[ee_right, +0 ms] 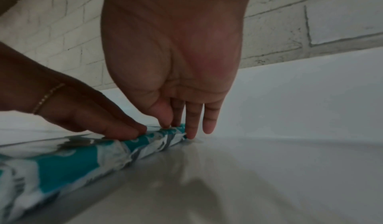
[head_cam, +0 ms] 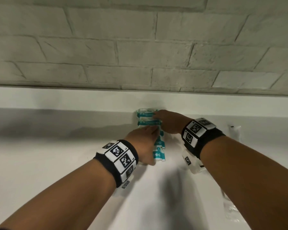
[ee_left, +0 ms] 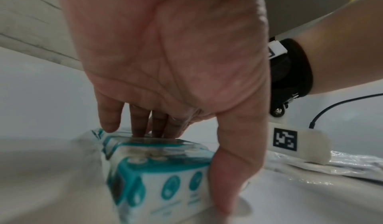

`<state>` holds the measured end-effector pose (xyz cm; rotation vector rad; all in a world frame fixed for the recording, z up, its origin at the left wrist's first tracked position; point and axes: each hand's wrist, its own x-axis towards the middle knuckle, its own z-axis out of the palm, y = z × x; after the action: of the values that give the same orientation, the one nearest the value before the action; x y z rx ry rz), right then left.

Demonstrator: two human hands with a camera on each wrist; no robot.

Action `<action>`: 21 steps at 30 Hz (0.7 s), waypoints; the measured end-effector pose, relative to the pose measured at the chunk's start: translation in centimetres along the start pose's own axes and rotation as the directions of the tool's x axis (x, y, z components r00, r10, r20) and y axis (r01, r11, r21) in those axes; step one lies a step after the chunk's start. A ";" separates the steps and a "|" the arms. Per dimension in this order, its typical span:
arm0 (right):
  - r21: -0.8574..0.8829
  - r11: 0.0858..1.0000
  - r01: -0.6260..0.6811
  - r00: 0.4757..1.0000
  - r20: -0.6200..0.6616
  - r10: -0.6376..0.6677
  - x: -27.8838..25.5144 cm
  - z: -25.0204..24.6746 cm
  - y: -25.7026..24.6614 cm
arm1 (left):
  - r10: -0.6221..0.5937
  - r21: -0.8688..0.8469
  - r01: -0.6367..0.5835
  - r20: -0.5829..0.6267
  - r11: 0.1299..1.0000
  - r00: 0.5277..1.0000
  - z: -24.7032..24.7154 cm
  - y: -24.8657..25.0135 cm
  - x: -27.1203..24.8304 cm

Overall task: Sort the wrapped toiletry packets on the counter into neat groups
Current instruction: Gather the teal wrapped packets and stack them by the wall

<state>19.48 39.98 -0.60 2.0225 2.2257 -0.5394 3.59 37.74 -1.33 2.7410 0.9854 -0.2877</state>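
White counter (head_cam: 56, 146) running under a pale brick wall (head_cam: 140, 47), wide and bare on the left. Left hand (head_cam: 144, 143) lying along the near left side of the teal-and-white packets (head_cam: 159, 146), fingers nearly straight and pressing on top, thumb (ee_left: 232, 178) pressing the packets' near end, nothing enclosed. Packets sitting in a row running away toward the raised back ledge (head_cam: 90, 100), far end just beside it. Right hand (head_cam: 170, 121) reaching over the far end of the row, fingers (ee_right: 192, 121) pointing down, tips touching the wrapper edge, thumb tucked close; whether pinching or only pressing, cannot tell. Clear plastic wrappers (head_cam: 234, 131) lying further right, apart from the row, near the right forearm.
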 end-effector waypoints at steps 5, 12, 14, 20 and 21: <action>0.158 0.986 -0.045 0.999 0.038 0.039 0.2 0.1 0.3 | 0.013 -0.015 -0.013 0.006 1.000 1.000 0.0 -0.1 0.2; 0.967 0.216 -0.136 0.891 0.024 0.453 -2.4 0.7 3.1 | -0.324 -0.839 0.204 0.036 0.504 0.945 -3.4 -1.7 -0.9; 0.995 -0.019 -0.098 0.875 0.095 0.474 -2.6 1.3 2.4 | -0.390 -0.966 0.178 0.094 0.186 0.916 -2.9 -2.4 -0.2; 0.975 -0.213 -0.069 0.939 0.135 0.316 -2.3 1.4 -0.8 | -0.355 -0.975 0.092 0.162 -0.204 0.921 -0.7 -3.7 2.5; 0.979 -0.191 -0.068 0.943 0.125 0.307 -2.3 1.4 -1.2 | -0.343 -0.967 0.089 0.169 -0.237 0.924 -0.8 -3.5 2.6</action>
<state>18.34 37.26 -0.98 2.7839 1.1233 -2.9372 3.36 42.14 -1.68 0.9604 0.9954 0.5602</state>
